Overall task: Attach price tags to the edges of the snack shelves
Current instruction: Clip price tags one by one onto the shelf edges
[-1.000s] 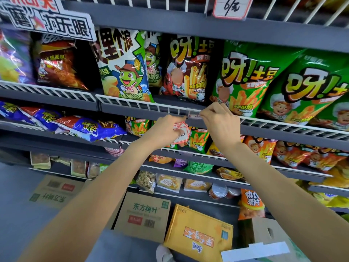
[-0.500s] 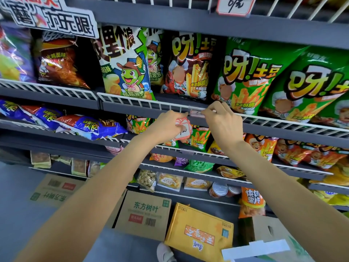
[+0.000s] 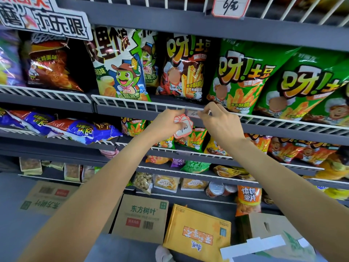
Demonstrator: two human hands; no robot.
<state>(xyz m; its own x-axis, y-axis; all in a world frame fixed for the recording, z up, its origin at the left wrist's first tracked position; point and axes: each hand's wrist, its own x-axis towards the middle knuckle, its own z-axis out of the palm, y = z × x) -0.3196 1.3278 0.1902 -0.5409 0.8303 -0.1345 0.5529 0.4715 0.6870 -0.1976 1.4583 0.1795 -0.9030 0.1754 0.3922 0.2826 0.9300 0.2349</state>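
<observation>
My left hand [image 3: 169, 121] is raised at the white wire edge of the snack shelf [image 3: 132, 105] and grips a small stack of red-and-white price tags [image 3: 183, 127]. Just to its right, my right hand [image 3: 219, 122] pinches a clear tag clip with a white tag [image 3: 194, 112] against the same wire edge, below the brown fries bag [image 3: 184, 67]. The tag's writing is mostly hidden by my fingers.
A handwritten price tag [image 3: 229, 6] hangs on the shelf above. Green snack bags [image 3: 243, 76] fill the shelf to the right, a frog-print bag [image 3: 120, 67] to the left. Lower shelves hold more bags. Cardboard boxes [image 3: 142, 217] and a yellow box [image 3: 196, 235] lie on the floor.
Both hands stay at the shelf edge. My right hand's fingers have shifted slightly along the wire at the clip; the left hand keeps the tag stack just below.
</observation>
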